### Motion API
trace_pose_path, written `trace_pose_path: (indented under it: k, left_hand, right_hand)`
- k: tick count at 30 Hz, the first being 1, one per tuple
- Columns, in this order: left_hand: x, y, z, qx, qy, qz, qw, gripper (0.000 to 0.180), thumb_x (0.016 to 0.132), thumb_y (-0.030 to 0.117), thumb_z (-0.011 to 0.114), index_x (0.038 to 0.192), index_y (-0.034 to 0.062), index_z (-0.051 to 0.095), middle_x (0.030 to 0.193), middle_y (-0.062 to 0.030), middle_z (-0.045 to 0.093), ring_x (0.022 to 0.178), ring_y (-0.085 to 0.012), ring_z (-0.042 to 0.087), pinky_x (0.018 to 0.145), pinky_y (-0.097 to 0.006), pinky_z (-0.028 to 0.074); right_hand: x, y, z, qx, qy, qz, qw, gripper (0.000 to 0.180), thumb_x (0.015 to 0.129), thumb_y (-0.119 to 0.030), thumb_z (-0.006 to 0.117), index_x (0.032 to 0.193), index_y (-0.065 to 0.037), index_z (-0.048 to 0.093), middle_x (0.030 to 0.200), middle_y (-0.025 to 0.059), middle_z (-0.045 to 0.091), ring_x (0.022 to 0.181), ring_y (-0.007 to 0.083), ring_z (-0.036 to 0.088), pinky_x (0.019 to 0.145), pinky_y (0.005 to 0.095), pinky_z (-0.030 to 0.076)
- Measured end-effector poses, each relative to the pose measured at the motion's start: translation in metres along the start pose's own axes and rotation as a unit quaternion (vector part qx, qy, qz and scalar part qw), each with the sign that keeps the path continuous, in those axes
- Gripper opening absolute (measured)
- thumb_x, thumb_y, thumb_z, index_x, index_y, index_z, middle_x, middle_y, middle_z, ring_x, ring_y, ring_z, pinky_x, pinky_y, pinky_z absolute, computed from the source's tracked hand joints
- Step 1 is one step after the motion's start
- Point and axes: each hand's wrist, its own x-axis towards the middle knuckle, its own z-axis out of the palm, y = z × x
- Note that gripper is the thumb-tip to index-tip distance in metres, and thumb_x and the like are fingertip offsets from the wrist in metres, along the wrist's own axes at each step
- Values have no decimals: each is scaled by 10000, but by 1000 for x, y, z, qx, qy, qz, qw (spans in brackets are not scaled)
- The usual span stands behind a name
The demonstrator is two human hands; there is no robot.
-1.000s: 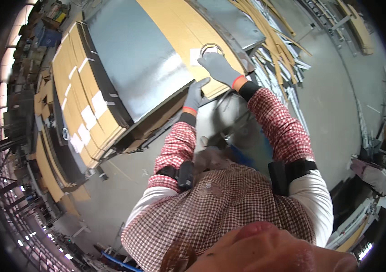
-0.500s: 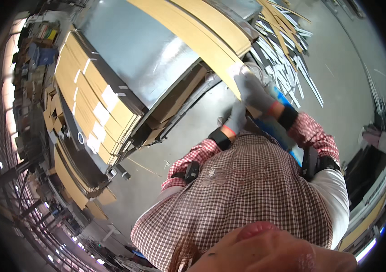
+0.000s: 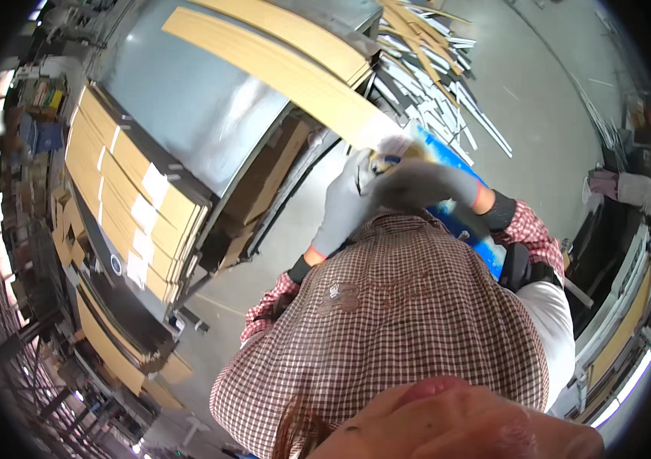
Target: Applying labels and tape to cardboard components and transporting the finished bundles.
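A long tan board strip (image 3: pixel 287 76) lies across the grey metal table and sticks out past its near edge toward me, with a whitish patch on its near end. My left hand (image 3: pixel 348 195), in a grey glove, is raised just below that end. Its fingers are curled round a small dark and yellowish thing (image 3: pixel 383 161), too small to name. My right hand (image 3: pixel 421 183), gloved the same, comes across from the right and meets the left at this thing. Motion smears its fingers, so their grip does not show.
Stacked tan boards (image 3: pixel 130 191) with white labels stand at the table's left side. More tan strips (image 3: pixel 302 30) lie along its right edge. White and tan offcuts (image 3: pixel 432 92) are scattered on the floor beyond. A blue surface (image 3: pixel 448 153) is beside my right hand.
Both hands have left the strip's near end and come together below it. The strip now lies further left in view, its far end showing. The small dark and yellowish thing now shows between my hands.
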Motion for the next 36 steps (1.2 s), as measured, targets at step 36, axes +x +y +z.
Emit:
trace_pose_path:
  k: [36]
  left_hand:
    - [77,-170,138,-396,137,-171,892,337,768,154,738,993,-50,593,919,-73,636,776,-145,595,707,-257,482]
  right_hand:
    - [-52,-48,-15,-214,-2,311,926,201,810,-202,566,933,-85,673,816,133,589,836,329,547,702,427,411]
